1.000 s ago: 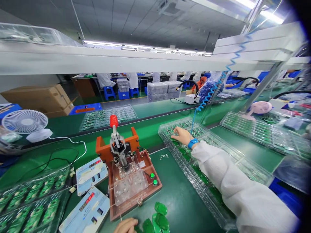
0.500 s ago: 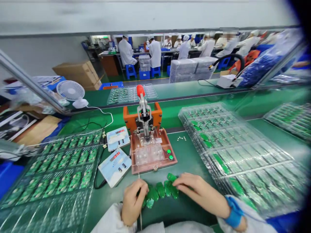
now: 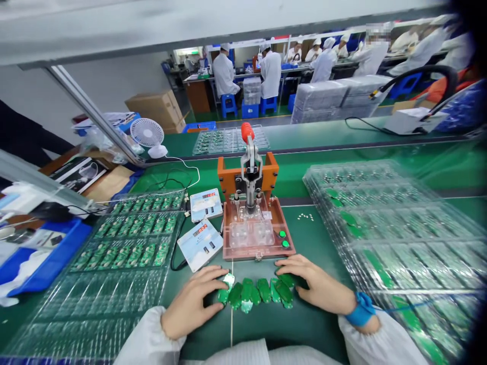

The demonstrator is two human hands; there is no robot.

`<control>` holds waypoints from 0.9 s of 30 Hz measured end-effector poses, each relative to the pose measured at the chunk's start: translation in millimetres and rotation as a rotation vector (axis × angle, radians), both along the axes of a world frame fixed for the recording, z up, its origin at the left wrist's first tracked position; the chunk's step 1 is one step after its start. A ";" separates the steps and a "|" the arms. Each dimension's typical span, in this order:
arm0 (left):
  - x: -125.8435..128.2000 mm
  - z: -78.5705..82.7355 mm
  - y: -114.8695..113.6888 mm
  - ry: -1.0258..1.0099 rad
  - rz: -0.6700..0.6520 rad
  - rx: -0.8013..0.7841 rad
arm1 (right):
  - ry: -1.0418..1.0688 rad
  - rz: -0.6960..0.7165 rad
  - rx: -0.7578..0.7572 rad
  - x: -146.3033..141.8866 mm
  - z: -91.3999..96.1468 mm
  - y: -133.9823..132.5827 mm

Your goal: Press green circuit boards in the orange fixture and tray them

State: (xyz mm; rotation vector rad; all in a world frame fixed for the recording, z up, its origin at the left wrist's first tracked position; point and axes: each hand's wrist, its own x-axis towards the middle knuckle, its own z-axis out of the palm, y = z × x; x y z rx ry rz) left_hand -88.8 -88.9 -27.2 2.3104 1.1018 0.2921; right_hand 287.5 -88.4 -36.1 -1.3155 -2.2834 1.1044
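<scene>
Nearest, at the surface's point(image 3: 297, 329) front edge, the left hand point(image 3: 192, 303) and right hand point(image 3: 315, 286) lie flat, fingers spread, touching either end of a row of green circuit boards point(image 3: 254, 293). Beyond stands the press fixture point(image 3: 253, 230); the red digits on the meters point(image 3: 200, 243) are too small to read.

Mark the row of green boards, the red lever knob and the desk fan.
green boards point(image 3: 249, 290): head view, middle board of the row.
red lever knob point(image 3: 247, 132): head view, centre of the knob.
desk fan point(image 3: 146, 133): head view, centre of the grille.
</scene>
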 end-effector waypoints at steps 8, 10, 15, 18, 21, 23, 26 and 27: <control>-4.3 -13.1 -1.3 -0.037 -0.007 0.188 | 0.033 0.000 0.016 -0.9 -7.5 3.6; -5.8 -13.8 -3.8 -0.044 -0.011 0.254 | 0.047 -0.045 0.010 0.5 -7.3 0.1; -3.4 2.3 -7.5 -0.148 0.056 0.374 | 0.122 -0.129 -0.050 3.9 12.9 -10.9; 12.9 16.5 5.4 -0.272 0.132 0.435 | 0.200 -0.184 0.066 -4.9 28.5 -2.3; 38.2 23.2 34.3 -0.347 0.183 0.530 | 0.205 -0.233 0.280 -23.0 35.2 23.6; 53.7 23.6 55.9 -0.373 0.190 0.583 | 0.189 -0.242 0.377 -34.8 34.9 44.0; 68.2 22.5 79.3 -0.352 0.130 0.588 | 0.182 -0.220 0.431 -46.2 32.0 66.7; 70.6 22.1 83.3 -0.338 0.106 0.577 | 0.181 -0.210 0.444 -48.2 31.0 71.0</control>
